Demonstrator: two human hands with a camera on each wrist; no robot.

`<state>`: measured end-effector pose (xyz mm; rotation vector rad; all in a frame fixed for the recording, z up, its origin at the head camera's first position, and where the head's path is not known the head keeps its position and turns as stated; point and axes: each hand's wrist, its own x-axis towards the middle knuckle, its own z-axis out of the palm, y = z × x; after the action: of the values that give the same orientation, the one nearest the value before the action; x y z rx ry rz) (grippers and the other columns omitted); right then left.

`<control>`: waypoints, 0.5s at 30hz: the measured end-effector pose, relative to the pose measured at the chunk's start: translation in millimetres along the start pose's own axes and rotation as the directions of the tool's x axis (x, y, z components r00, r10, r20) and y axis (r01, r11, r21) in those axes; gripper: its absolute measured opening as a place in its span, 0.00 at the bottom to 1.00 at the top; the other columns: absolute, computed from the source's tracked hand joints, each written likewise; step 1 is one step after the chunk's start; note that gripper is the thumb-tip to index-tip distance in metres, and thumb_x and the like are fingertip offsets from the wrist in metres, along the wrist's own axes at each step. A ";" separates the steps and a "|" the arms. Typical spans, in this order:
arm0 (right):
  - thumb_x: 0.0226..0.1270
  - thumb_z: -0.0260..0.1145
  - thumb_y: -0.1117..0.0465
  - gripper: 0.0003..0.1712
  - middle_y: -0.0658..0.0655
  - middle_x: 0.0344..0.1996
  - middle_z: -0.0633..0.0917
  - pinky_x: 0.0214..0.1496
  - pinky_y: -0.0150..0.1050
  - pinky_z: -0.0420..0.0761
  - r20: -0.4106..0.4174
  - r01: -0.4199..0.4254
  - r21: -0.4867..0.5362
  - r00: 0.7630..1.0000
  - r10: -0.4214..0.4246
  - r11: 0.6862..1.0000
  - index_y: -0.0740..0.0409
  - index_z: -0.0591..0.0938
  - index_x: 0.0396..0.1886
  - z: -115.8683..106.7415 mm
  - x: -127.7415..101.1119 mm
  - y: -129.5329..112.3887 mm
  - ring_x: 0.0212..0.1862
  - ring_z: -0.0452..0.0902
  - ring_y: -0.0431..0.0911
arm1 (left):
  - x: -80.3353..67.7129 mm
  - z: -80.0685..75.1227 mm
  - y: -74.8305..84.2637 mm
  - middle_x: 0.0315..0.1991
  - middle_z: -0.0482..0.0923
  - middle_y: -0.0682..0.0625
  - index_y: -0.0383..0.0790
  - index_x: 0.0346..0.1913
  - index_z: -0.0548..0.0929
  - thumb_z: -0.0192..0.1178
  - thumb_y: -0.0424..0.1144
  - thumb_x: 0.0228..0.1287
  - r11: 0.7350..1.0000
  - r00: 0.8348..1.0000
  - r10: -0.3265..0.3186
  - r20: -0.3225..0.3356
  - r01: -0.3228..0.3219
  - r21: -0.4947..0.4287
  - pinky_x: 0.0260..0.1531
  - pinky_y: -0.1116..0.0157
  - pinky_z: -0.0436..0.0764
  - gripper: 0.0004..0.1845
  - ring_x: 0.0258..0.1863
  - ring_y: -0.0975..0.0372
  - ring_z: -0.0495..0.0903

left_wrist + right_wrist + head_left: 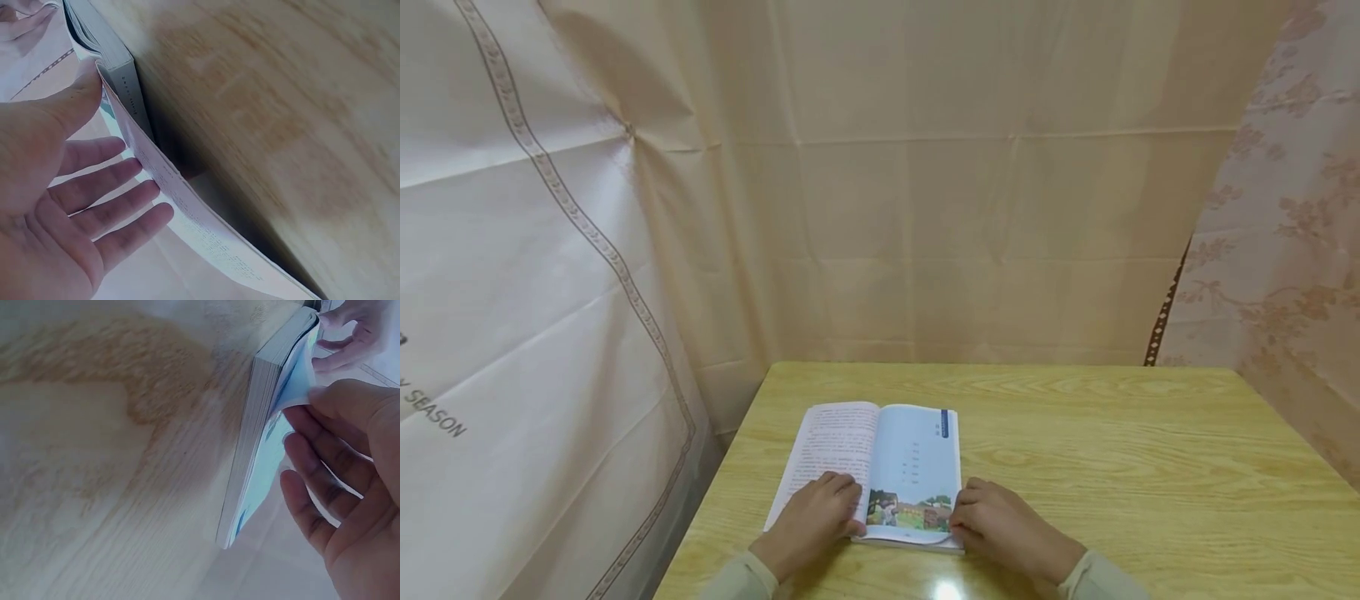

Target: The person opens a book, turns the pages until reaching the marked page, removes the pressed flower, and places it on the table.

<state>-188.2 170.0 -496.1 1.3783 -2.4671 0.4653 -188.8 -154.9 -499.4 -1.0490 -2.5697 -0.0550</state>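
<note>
An open book (880, 475) is seen lying flat on the wooden tabletop (1112, 467), close to its near edge and left of centre. At the near end, the left hand (816, 521) is laid on the lower part of the left-hand text page, palm down, its fingers only loosely bent over the paper; in the left wrist view the fingers (109, 187) are shown spread and nearly straight beside the lifted page edge (181, 206), with nothing gripped. The right hand (1003, 525) is placed at the book's lower right corner, beside the coloured picture printed at the foot of the pale blue right-hand page. In the right wrist view the top blue page (294, 375) is seen bowed up from the page block (253, 444), with the thumb resting against its edge and the fingers (312, 475) extended alongside; whether the sheet is pinched or merely touched cannot be told. Both wrists are covered by pale sleeves (1097, 579). Further off, the book's far edge with a dark blue tab at its right corner is noted, then bare wood grain to the back of the tabletop. Beyond it, a creased beige cloth (970, 192) is hung as a backdrop, a white sheet (512, 292) with a patterned border at left, a floral curtain (1292, 233) at right.
</note>
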 end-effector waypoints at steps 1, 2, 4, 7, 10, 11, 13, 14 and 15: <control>0.58 0.79 0.63 0.04 0.40 0.32 0.85 0.37 0.23 0.74 -0.009 0.004 -0.010 1.000 -0.004 1.000 0.50 0.91 0.31 0.0 0.2 0.1 0.35 0.71 0.32 | 0.0 0.2 0.3 0.42 0.82 0.52 0.42 0.39 0.83 0.64 0.60 0.61 1.000 1.000 0.005 -0.001 -0.005 -0.006 0.38 0.64 0.83 0.23 0.43 0.59 0.80; 0.57 0.79 0.63 0.05 0.40 0.31 0.85 0.37 0.22 0.73 -0.013 0.005 -0.011 1.000 -0.005 1.000 0.50 0.91 0.31 -0.3 0.3 0.1 0.35 0.71 0.32 | -0.1 0.5 0.9 0.42 0.81 0.52 0.41 0.40 0.83 0.63 0.60 0.63 1.000 1.000 0.008 0.004 -0.008 -0.013 0.39 0.64 0.83 0.23 0.43 0.59 0.80; 0.55 0.79 0.63 0.06 0.39 0.31 0.84 0.36 0.22 0.72 -0.026 0.005 -0.018 1.000 -0.005 1.000 0.48 0.91 0.30 -0.9 0.7 -0.1 0.35 0.71 0.31 | -0.2 1.1 2.5 0.42 0.81 0.52 0.40 0.41 0.84 0.61 0.61 0.67 1.000 1.000 0.006 0.025 -0.005 -0.022 0.41 0.63 0.83 0.24 0.43 0.59 0.80; 0.53 0.80 0.63 0.07 0.38 0.30 0.83 0.36 0.21 0.71 -0.059 0.006 -0.026 0.998 -0.008 1.000 0.47 0.90 0.29 -2.6 1.8 -0.1 0.34 0.70 0.31 | 0.5 1.9 6.1 0.42 0.81 0.51 0.37 0.44 0.85 0.55 0.65 0.71 1.000 0.998 -0.005 0.062 0.006 -0.015 0.44 0.62 0.83 0.30 0.42 0.59 0.79; 0.51 0.81 0.64 0.08 0.38 0.29 0.83 0.36 0.20 0.70 -0.093 0.016 -0.031 0.995 -0.019 0.999 0.46 0.89 0.27 -4.5 3.1 0.0 0.34 0.70 0.31 | 1.8 2.0 9.9 0.42 0.81 0.50 0.36 0.46 0.85 0.51 0.71 0.68 1.000 0.995 -0.018 0.095 0.017 0.018 0.43 0.62 0.84 0.37 0.42 0.58 0.79; 0.51 0.81 0.64 0.09 0.38 0.29 0.83 0.36 0.20 0.71 -0.100 0.016 -0.029 0.995 -0.019 0.999 0.46 0.88 0.27 -5.2 3.4 -0.2 0.34 0.70 0.31 | 2.4 2.0 11.0 0.43 0.81 0.50 0.36 0.46 0.85 0.51 0.73 0.67 0.999 0.994 -0.024 0.105 0.022 0.025 0.43 0.62 0.84 0.39 0.42 0.58 0.79; 0.52 0.81 0.64 0.09 0.38 0.30 0.83 0.36 0.20 0.71 -0.105 0.012 -0.028 0.994 -0.015 1.000 0.46 0.88 0.27 -6.8 4.0 -0.8 0.34 0.70 0.31 | 3.1 1.8 12.8 0.44 0.82 0.50 0.36 0.47 0.85 0.50 0.77 0.64 0.999 0.991 -0.038 0.130 0.033 0.040 0.42 0.62 0.84 0.43 0.43 0.58 0.79; 0.53 0.81 0.64 0.10 0.38 0.30 0.83 0.36 0.20 0.71 -0.106 0.002 -0.020 0.994 -0.004 1.000 0.46 0.88 0.28 -7.6 4.3 -1.4 0.35 0.70 0.31 | 3.4 1.8 13.4 0.43 0.82 0.50 0.36 0.47 0.86 0.49 0.78 0.63 0.998 0.990 -0.040 0.134 0.034 0.046 0.41 0.62 0.84 0.44 0.42 0.58 0.80; 0.54 0.81 0.64 0.09 0.37 0.31 0.83 0.36 0.21 0.73 -0.110 -0.008 -0.015 0.994 0.006 1.000 0.45 0.88 0.29 -8.4 4.6 -2.1 0.35 0.70 0.31 | 3.4 1.9 13.9 0.43 0.82 0.50 0.36 0.47 0.86 0.49 0.78 0.63 0.998 0.990 -0.043 0.138 0.036 0.050 0.40 0.62 0.85 0.44 0.42 0.58 0.80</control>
<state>-188.1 168.8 -486.4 1.3021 -2.3830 0.5084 -182.2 -142.2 -501.4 -1.0175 -2.7019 0.0712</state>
